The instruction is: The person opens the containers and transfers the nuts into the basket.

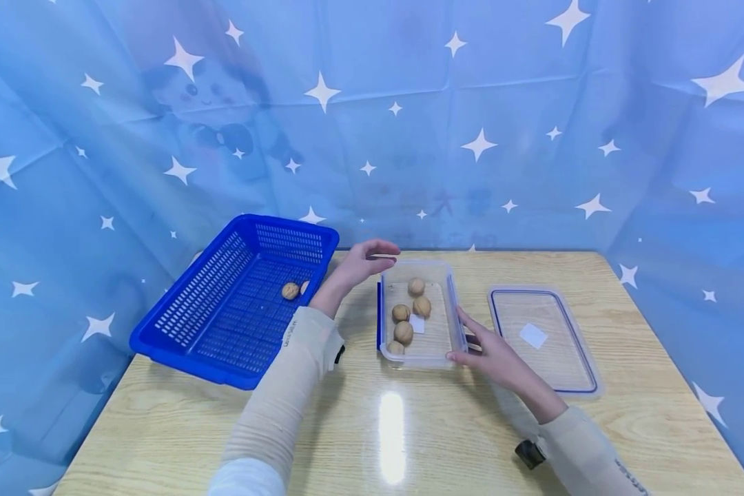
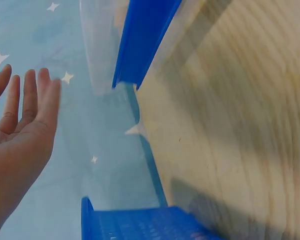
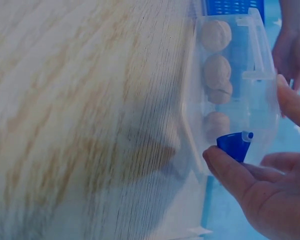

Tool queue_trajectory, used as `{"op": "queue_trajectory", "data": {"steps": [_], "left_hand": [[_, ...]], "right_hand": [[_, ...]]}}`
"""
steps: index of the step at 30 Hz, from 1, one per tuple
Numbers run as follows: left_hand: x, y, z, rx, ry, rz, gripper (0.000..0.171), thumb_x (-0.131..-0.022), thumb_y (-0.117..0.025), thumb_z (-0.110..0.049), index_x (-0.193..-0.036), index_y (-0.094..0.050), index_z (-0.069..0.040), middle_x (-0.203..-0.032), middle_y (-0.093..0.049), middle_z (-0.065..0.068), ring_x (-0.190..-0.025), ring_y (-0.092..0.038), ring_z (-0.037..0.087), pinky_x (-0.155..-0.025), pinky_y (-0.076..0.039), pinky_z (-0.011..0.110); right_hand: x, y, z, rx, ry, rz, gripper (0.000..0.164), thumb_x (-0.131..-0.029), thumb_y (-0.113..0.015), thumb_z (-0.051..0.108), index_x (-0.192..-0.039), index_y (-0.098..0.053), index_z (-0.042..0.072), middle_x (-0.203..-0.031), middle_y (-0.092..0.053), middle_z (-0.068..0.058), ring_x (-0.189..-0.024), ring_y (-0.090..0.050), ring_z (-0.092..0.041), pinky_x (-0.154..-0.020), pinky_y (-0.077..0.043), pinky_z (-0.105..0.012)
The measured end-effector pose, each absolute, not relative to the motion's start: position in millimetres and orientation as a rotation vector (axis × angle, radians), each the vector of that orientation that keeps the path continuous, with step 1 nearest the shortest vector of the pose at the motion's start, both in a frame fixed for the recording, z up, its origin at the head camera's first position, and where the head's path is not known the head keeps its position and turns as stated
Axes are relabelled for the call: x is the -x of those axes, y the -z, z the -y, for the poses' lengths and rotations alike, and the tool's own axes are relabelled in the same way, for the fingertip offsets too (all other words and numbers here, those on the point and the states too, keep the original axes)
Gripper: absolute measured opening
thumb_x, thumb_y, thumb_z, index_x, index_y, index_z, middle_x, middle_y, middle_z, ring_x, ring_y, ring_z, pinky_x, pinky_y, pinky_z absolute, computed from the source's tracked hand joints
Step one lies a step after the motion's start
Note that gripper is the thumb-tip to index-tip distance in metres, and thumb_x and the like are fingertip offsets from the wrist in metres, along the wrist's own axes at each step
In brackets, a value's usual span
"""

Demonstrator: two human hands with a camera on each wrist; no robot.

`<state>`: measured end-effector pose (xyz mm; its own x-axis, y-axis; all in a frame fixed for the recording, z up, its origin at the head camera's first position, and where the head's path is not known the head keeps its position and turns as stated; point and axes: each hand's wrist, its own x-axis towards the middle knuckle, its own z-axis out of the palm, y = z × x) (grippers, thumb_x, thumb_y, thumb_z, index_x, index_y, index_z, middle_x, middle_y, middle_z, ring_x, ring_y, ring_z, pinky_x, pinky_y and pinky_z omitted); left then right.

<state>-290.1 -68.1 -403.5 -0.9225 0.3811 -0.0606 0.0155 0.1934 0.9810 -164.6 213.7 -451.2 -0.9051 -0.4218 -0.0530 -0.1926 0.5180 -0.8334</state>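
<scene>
A blue backdrop (image 1: 372,134) patterned with white stars is hung around a wood-grain table (image 1: 452,427); the faint characters printed on it can barely be made out. At left, a blue basket (image 1: 211,370) is partly covered by the left arm (image 1: 294,386). A clear box (image 1: 437,334) is set mid-table, beside a clear lid (image 1: 554,317). The left hand (image 1: 362,264) is held near the box's far left corner, fingers apart, gripping nothing; the box's right side is touched by the right hand (image 1: 499,359), its thumb and fingers spread. Five walnuts (image 1: 404,333) are contained there; of two in the basket, one is half hidden. No writing can be read on the white labels (image 1: 533,335); the sleeve lettering (image 1: 290,333) is too small.
</scene>
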Motion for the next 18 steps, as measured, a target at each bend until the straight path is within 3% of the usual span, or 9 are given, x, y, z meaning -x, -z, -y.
{"op": "queue_trajectory", "data": {"steps": [5, 11, 18], "left_hand": [[288.8, 411.7, 55.0, -0.362, -1.740, -2.225, 0.038, -0.100, -0.059, -0.012, -0.138, -0.054, -0.005, -0.145, -0.053, 0.015, -0.137, -0.051, 0.030, -0.116, -0.042, 0.044], [285.6, 418.4, 38.0, -0.253, -1.766, -2.185, 0.054, -0.099, -0.062, -0.017, -0.147, -0.041, -0.003, -0.154, -0.043, 0.016, -0.144, -0.041, 0.033, -0.118, -0.039, 0.045], [277.7, 424.8, 17.6, -0.089, -1.699, -2.167, 0.067, -0.099, -0.059, -0.040, -0.153, -0.032, -0.010, -0.159, -0.035, 0.011, -0.150, -0.030, 0.031, -0.124, -0.027, 0.048]], "right_hand": [[164.5, 450.5, -212.8, 0.508, 1.328, -2.513, 0.088, -0.095, -0.067, 0.019, -0.158, -0.010, -0.002, -0.161, -0.010, -0.034, -0.136, -0.038, -0.057, -0.108, -0.043, -0.055], [165.2, 450.8, -212.3, 0.503, 1.328, -2.509, 0.088, -0.095, -0.067, 0.019, -0.158, -0.010, -0.001, -0.161, -0.010, -0.034, -0.136, -0.038, -0.057, -0.108, -0.043, -0.055], [164.8, 450.6, -212.7, 0.495, 1.332, -2.505, 0.088, -0.095, -0.068, 0.020, -0.159, -0.010, 0.000, -0.161, -0.010, -0.033, -0.136, -0.038, -0.056, -0.108, -0.044, -0.054]]}}
